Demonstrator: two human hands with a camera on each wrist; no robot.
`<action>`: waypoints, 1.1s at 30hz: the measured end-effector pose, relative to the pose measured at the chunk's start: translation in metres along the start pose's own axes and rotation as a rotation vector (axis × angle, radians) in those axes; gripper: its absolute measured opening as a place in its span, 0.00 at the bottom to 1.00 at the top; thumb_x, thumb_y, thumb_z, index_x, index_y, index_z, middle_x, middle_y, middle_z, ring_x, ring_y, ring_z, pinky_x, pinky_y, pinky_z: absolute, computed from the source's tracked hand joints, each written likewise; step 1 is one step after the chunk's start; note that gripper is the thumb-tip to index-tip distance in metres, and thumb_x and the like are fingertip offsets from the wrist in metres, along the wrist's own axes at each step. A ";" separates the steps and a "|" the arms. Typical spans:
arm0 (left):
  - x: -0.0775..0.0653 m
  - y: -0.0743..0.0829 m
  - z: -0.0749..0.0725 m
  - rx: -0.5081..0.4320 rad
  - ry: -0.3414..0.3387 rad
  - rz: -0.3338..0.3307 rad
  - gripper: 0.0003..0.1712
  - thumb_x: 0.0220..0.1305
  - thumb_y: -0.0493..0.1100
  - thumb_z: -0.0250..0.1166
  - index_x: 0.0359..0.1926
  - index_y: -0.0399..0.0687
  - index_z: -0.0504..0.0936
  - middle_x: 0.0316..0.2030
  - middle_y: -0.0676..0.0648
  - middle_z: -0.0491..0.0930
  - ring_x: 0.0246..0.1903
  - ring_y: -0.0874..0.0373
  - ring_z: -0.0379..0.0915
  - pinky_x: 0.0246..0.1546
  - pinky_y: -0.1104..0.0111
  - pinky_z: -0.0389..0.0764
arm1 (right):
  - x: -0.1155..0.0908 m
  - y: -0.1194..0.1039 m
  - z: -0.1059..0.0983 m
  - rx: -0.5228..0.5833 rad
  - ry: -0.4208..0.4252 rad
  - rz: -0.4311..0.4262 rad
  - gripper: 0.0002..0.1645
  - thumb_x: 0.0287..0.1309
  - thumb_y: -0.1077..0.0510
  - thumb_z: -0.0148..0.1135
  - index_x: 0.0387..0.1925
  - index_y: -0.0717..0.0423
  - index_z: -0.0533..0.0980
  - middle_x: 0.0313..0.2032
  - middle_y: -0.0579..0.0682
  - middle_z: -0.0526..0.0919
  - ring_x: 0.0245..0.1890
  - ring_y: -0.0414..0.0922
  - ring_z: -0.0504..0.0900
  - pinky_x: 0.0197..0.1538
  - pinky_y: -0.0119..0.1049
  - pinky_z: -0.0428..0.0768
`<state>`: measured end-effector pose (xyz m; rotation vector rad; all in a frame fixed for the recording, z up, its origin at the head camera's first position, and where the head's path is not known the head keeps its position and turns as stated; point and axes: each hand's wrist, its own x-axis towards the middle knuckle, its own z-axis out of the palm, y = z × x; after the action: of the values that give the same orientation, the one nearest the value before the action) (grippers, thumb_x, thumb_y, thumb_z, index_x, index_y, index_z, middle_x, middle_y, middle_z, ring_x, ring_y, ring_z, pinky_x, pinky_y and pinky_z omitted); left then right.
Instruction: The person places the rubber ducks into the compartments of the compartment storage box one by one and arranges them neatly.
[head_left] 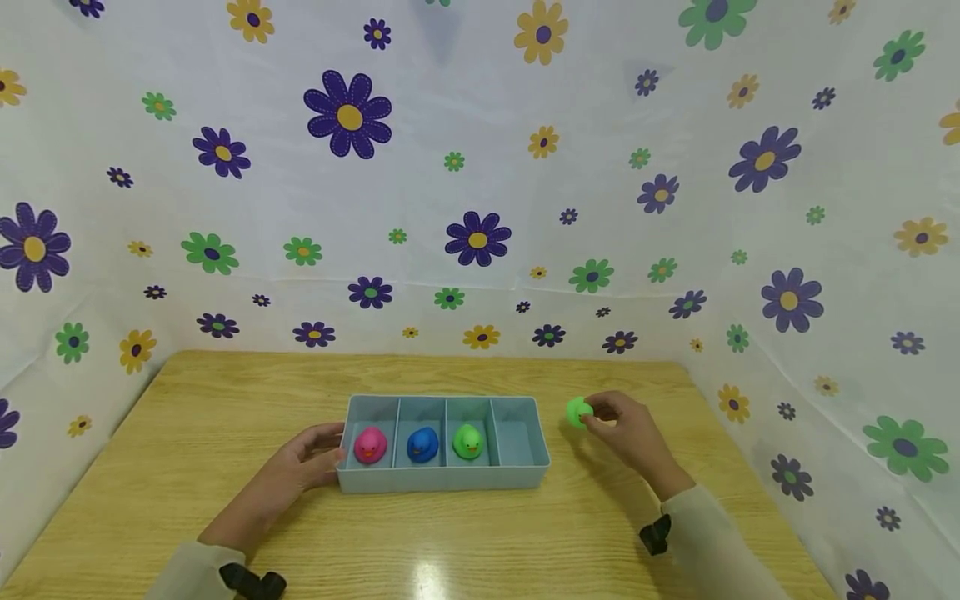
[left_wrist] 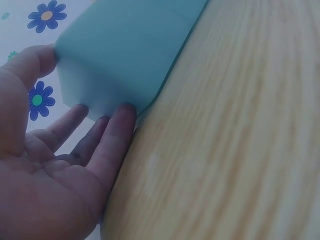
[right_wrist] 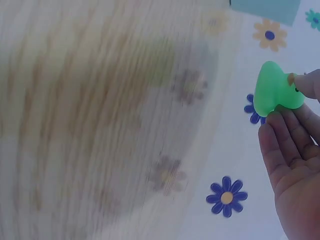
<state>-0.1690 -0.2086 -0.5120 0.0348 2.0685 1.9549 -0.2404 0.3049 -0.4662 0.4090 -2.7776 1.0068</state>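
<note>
A pale blue tray (head_left: 442, 478) with a row of compartments stands on the table. From the left, its compartments hold a pink rubber duck (head_left: 371, 446), a blue rubber duck (head_left: 423, 446) and a green rubber duck (head_left: 468, 442); the rightmost one holds nothing. My left hand (head_left: 311, 460) touches the tray's left end, the thumb and fairly straight fingertips resting on its wall (left_wrist: 110, 65). To the right of the tray, my right hand (head_left: 628, 429) pinches another green rubber duck (right_wrist: 272, 90) between thumb and fingers, above the table.
The wooden table (head_left: 300, 542) reaches back to a white flowered cloth (head_left: 420, 192) that hangs behind and on both sides. Dark straps with small black mounts (head_left: 656, 535) sit around both sleeved wrists.
</note>
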 end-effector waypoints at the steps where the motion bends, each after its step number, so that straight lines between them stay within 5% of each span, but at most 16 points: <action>1: 0.000 0.000 0.000 0.000 -0.005 0.003 0.37 0.77 0.49 0.62 0.78 0.42 0.60 0.72 0.34 0.64 0.66 0.42 0.68 0.57 0.59 0.84 | -0.001 -0.002 0.002 0.000 0.004 -0.005 0.16 0.65 0.59 0.70 0.52 0.61 0.82 0.47 0.55 0.86 0.46 0.52 0.86 0.54 0.54 0.85; 21: 0.003 -0.005 0.000 -0.022 -0.001 -0.024 0.37 0.76 0.50 0.63 0.77 0.43 0.62 0.72 0.36 0.65 0.67 0.43 0.68 0.59 0.58 0.83 | -0.008 -0.044 0.012 -0.023 0.094 -0.223 0.16 0.62 0.64 0.72 0.51 0.60 0.83 0.47 0.52 0.86 0.46 0.51 0.85 0.50 0.55 0.85; 26: 0.003 -0.004 0.000 -0.018 0.001 -0.020 0.37 0.76 0.50 0.63 0.77 0.43 0.61 0.72 0.36 0.65 0.67 0.42 0.68 0.58 0.57 0.83 | -0.008 -0.054 0.014 -0.016 0.093 -0.222 0.15 0.61 0.64 0.73 0.50 0.58 0.83 0.47 0.50 0.86 0.47 0.47 0.84 0.51 0.50 0.85; 33: 0.002 -0.004 -0.001 -0.015 0.005 -0.011 0.37 0.76 0.50 0.63 0.77 0.42 0.61 0.72 0.35 0.65 0.67 0.41 0.67 0.59 0.57 0.83 | -0.008 -0.065 0.019 0.026 0.064 -0.240 0.16 0.59 0.64 0.74 0.49 0.59 0.83 0.46 0.51 0.86 0.47 0.50 0.85 0.52 0.56 0.85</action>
<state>-0.1703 -0.2094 -0.5163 0.0152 2.0523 1.9658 -0.2144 0.2461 -0.4438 0.6820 -2.5840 0.9801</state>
